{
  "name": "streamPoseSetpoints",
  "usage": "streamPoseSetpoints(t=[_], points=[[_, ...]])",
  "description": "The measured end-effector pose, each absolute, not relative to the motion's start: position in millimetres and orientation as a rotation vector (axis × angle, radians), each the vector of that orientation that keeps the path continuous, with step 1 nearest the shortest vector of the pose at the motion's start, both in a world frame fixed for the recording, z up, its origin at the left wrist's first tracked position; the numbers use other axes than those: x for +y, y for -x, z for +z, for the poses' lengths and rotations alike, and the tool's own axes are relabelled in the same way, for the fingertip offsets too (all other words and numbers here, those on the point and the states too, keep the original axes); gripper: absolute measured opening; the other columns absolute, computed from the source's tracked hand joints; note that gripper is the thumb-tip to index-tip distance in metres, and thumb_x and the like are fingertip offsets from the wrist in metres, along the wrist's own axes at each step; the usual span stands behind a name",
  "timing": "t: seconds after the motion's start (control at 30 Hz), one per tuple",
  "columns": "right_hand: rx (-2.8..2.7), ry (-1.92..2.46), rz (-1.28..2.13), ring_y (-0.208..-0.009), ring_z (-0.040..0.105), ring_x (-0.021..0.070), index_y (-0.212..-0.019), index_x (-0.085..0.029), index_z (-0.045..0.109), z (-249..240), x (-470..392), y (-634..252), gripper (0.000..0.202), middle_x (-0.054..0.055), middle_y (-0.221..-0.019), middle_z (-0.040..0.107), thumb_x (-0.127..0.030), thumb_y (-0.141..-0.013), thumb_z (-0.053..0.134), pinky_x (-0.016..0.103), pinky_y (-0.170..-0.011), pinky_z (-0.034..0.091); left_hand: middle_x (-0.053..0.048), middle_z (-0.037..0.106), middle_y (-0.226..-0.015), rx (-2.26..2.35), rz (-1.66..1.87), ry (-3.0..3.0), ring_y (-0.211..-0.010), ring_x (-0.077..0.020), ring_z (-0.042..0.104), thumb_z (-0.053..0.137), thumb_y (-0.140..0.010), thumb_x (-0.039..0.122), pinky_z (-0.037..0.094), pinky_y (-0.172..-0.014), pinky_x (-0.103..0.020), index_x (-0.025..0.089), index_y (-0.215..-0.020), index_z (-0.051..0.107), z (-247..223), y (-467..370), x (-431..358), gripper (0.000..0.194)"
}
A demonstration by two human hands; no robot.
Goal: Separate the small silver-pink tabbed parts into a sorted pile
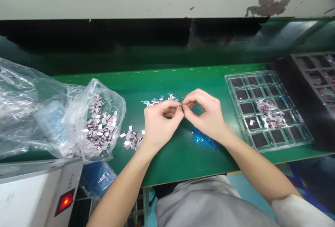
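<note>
Our left hand and right hand meet over the green table, fingertips pinched close; we cannot tell what is between them. Small silver pieces lie near our left hand, blue scraps by our right.

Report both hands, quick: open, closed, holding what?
Left hand: closed in a pinch; whatever it may hold is too small to tell.
Right hand: also closed in a pinch, meeting the left; anything held cannot be made out.
</note>
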State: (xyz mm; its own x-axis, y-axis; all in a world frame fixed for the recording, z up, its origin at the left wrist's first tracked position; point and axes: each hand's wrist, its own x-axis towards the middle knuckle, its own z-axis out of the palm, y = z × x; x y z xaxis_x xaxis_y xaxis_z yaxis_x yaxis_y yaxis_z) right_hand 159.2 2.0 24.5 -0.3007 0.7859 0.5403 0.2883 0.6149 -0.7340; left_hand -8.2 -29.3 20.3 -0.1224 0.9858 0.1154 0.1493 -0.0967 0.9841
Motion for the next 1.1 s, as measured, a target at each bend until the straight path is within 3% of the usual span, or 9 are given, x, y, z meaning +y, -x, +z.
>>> streamPoseSetpoints(t=[0.3, 0.43, 0.67, 1.1], points=[[-1.805, 0.813, 0.942, -0.085, 0.071, 0.0155, -0.098, -0.023, 0.075, 29, 7, -166, 0.008, 0.002, -0.097, 0.074, -0.015, -0.099, 0.073, 0.031, -0.075, 0.063, 0.0, 0.076, -0.064, 1.28, 1.287, -1.081, -0.055, -0.016, 0.075, 0.082, -0.078, 0.02, 0.066, -0.059, -0.025, 0.017, -0.079, 0.083, 31, 11, -26, 0.004], [-1.815, 0.773, 0.969, -0.088, 0.073, 0.0166, -0.103, -0.023, 0.076, 31, 8, -168, 0.007, 0.004, -0.101, 0.075, -0.017, -0.102, 0.072, 0.032, -0.077, 0.064, -0.003, 0.079, -0.068, 1.25, 1.253, -1.011, -0.057, -0.0168, 0.076, 0.084, -0.077, 0.019, 0.066, -0.058, -0.025, 0.015, -0.08, 0.084, 34, 14, -24, 0.004], [-2.08, 0.593, 0.636, -0.098, 0.073, 0.0201, -0.115, -0.024, 0.072, 29, 12, -173, 0.019, 0.007, -0.108, 0.076, -0.011, -0.104, 0.065, 0.036, -0.084, 0.064, -0.004, 0.077, -0.063, 1.218, 1.227, -0.905, -0.055, -0.0177, 0.075, 0.083, -0.072, 0.019, 0.064, -0.054, -0.025, 0.015, -0.075, 0.082, 34, 17, -21, 0.005], [-2.355, 0.595, 0.159, -0.098, 0.074, 0.0227, -0.11, -0.023, 0.071, 24, 14, -180, 0.015, 0.01, -0.111, 0.077, -0.015, -0.107, 0.06, 0.038, -0.084, 0.064, -0.005, 0.077, -0.063, 1.221, 1.14, -0.869, -0.056, -0.0187, 0.074, 0.083, -0.071, 0.022, 0.065, -0.056, -0.029, 0.016, -0.075, 0.083, 37, 20, -20, 0.008]])
